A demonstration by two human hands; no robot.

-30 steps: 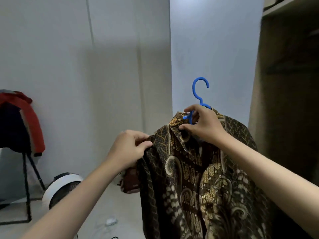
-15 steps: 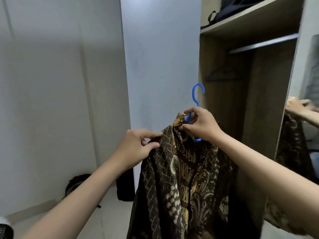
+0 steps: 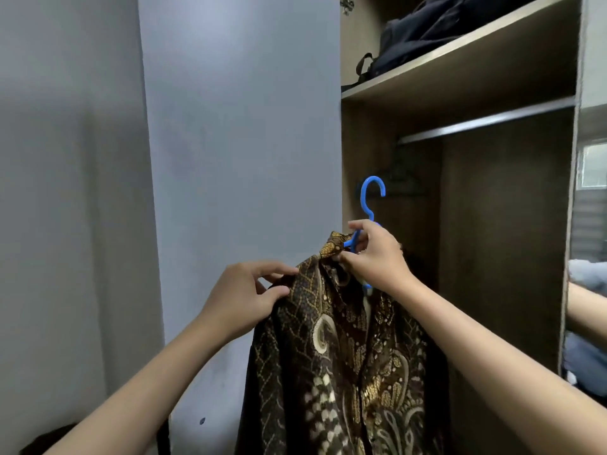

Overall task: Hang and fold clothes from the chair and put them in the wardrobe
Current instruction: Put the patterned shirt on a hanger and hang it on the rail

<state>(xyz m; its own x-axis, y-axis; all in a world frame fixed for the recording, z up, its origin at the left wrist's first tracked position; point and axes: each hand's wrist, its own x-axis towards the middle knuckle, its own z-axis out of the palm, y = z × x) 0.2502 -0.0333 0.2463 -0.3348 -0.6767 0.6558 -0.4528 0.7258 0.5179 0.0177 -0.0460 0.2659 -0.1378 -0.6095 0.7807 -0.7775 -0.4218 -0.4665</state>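
While the right hand point(image 3: 374, 254) grips the blue hanger point(image 3: 370, 208) at its neck and the left hand point(image 3: 243, 297) pinches the batik shirt point(image 3: 345, 356) at its shoulder, lift the hook over the rail point(image 3: 486, 121), clear of the dark hanger point(image 3: 399, 174) and under the shelf point(image 3: 460, 44).

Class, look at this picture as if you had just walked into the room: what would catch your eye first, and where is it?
First, the brown and gold patterned shirt held up at centre on a bright blue hanger. The right hand grips the hanger at the collar, and the left hand pinches the shirt's shoulder. Behind them on the right stands the open wardrobe, with its metal rail above the hook and a dark bag on the top shelf.
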